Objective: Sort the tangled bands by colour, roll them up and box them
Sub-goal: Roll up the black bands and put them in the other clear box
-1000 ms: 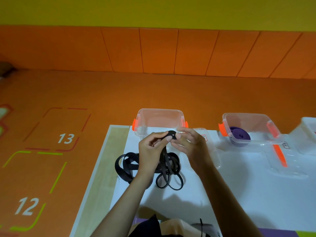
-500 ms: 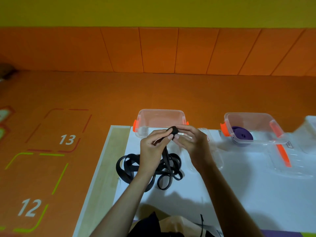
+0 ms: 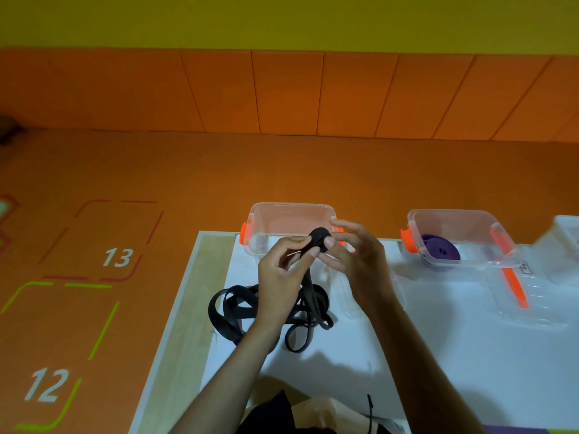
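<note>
A small black roll (image 3: 319, 236) of band is held up between both hands above the white table (image 3: 438, 355). My left hand (image 3: 282, 277) pinches the roll and the strap leading down from it. My right hand (image 3: 357, 264) pinches the roll from the right with thumb and fingers. The rest of the black band (image 3: 238, 308) lies in loose tangled loops on the table below my hands. Behind them stands a clear box (image 3: 291, 220) with orange clips, with nothing visible inside. A second clear box (image 3: 454, 236) to the right holds a rolled purple band (image 3: 438, 250).
A clear lid with an orange clip (image 3: 513, 289) lies in front of the purple band's box. Another clear lid (image 3: 347, 296) lies under my right hand. A white container (image 3: 567, 239) shows at the right edge. The table's left edge (image 3: 175, 324) borders orange floor with numbered squares.
The black roll has grown slightly as both hands keep turning it. The loose loops on the table have shifted a little and the strap has drawn upward.
</note>
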The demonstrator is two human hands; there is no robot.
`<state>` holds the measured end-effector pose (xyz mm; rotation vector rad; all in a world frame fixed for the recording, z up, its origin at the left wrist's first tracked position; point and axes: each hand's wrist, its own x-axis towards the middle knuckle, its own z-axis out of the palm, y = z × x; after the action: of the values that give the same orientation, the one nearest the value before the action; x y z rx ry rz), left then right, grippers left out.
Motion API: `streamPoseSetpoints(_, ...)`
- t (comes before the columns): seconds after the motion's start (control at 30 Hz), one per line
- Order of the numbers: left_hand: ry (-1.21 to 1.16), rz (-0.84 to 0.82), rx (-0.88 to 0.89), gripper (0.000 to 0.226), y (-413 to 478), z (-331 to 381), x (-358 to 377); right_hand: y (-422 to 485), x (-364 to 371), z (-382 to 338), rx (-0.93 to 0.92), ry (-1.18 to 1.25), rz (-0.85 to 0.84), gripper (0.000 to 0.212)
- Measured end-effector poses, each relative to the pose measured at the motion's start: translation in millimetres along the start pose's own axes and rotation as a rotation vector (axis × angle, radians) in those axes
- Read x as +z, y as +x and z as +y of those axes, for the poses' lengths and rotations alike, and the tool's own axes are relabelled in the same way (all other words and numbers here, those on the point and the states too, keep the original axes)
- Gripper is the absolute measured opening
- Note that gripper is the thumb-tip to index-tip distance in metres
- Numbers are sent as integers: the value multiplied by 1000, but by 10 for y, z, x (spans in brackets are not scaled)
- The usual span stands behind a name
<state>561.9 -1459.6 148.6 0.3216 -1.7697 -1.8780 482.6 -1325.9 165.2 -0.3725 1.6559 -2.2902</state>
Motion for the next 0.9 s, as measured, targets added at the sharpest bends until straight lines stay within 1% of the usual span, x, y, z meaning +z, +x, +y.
streamPoseSetpoints(0.1,13,6,14,11,34,12,-18,-10,-32,5,62,-15,-76,16)
streamPoseSetpoints(0.23,43,-36,15,16,49,47,-40,-19,-21,-3,37,-220,28,17)
streamPoseSetpoints(0.3,33,-37,3,16,27,56,-32,-1,-21,-35,6,-259,67,18)
streamPoseSetpoints(0.37,-14,15,-15,17,-8,61,0,3,-7,-66,-21,-220,88,15)
streamPoseSetpoints(0.43,-45,76,-15,17,-37,62,28,-29,60,-78,-25,-102,112,13)
streamPoseSetpoints(0.53,-41,94,-9,17,-38,84,29,-106,114,-52,-16,1,109,14)
streamPoseSetpoints(0.63,-3,38,10,13,-3,117,-21,-133,59,-59,26,-47,42,6)
streamPoseSetpoints(0.7,37,-11,45,16,11,159,-25,-125,29,-101,19,-185,34,19)
streamPoseSetpoints(0.77,49,-24,74,17,-4,203,11,-118,24,-154,-7,-253,43,21)
streamPoseSetpoints(0.83,14,20,90,17,-35,241,48,-109,52,-217,-21,-200,64,16)
streamPoseSetpoints(0.9,-4,70,103,17,-57,263,59,-107,91,-260,-31,-143,101,16)
